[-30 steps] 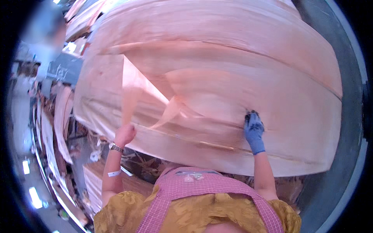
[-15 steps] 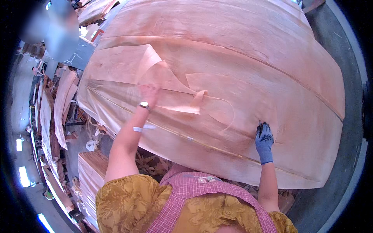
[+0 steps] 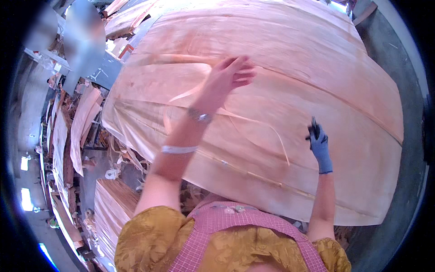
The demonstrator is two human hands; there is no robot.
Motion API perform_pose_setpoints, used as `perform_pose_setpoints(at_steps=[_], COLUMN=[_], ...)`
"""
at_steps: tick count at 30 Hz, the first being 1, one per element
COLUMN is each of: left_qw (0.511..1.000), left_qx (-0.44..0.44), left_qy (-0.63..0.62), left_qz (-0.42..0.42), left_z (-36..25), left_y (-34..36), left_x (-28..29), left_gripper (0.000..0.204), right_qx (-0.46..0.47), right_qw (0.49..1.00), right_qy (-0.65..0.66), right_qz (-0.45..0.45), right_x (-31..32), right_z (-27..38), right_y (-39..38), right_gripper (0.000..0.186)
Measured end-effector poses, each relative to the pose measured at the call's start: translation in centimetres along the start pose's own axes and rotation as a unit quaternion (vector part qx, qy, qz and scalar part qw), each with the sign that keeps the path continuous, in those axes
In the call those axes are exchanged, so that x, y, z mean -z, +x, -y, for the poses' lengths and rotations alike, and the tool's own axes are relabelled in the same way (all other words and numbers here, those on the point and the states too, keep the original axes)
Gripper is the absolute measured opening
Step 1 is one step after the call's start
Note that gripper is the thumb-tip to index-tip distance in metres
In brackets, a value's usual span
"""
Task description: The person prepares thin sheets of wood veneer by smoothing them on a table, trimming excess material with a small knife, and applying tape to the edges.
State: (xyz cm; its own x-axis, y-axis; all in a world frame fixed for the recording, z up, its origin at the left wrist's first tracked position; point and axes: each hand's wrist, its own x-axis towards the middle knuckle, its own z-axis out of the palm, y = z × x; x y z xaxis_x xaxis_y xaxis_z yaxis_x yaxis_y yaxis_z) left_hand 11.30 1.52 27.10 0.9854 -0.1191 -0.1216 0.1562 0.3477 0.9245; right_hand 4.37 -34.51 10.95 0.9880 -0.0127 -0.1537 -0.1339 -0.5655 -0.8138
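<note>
Over the pale veneer: left hand loosely spread; right hand, cannot tell grip. Probably light, flexible, tear-prone; hold along near edge.

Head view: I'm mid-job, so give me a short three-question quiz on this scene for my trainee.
1. Which of the hands wears the blue glove? A) left only B) right only C) both
2. True or false: over the sheets, the left hand appears higher in the picture than the right hand.
3. What circles the left forearm, between the watch and the elbow?

Key: 1. B. 2. True. 3. A white band.
</note>
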Motion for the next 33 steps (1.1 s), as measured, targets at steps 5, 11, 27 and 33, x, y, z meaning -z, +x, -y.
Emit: perform_pose_setpoints(at_steps=[5, 11, 27, 33], left_qw=[0.922, 0.873, 0.660, 0.651], left_qx=[0.046, 0.081, -0.229, -0.277], left_qy=[-0.385, -0.480, 0.676, 0.634], left_qz=[0.016, -0.026, 0.233, 0.314], left_z=[4.1, 6.2, 24.4, 33.3], left_y=[3.4, 3.6, 2.1, -4.3], left_x=[-10.5, -14.1, -11.7, -13.7], left_gripper=[0.021, 0.019, 0.031, 0.042], right_qx=[0.310, 0.133, -0.256, -0.333], right_qw=[0.921, 0.835, 0.853, 0.850], right_qy=[0.235, 0.506, 0.408, 0.408], right_qz=[-0.016, 0.171, 0.201, -0.004], right_x=[-3.9, -5.4, 3.5, 8.3], right_z=[13.9, 12.8, 7.9, -1.4], right_y=[-4.4, -7.9, -20.3, -20.4], right_gripper=[0.034, 0.037, 0.022, 0.020])
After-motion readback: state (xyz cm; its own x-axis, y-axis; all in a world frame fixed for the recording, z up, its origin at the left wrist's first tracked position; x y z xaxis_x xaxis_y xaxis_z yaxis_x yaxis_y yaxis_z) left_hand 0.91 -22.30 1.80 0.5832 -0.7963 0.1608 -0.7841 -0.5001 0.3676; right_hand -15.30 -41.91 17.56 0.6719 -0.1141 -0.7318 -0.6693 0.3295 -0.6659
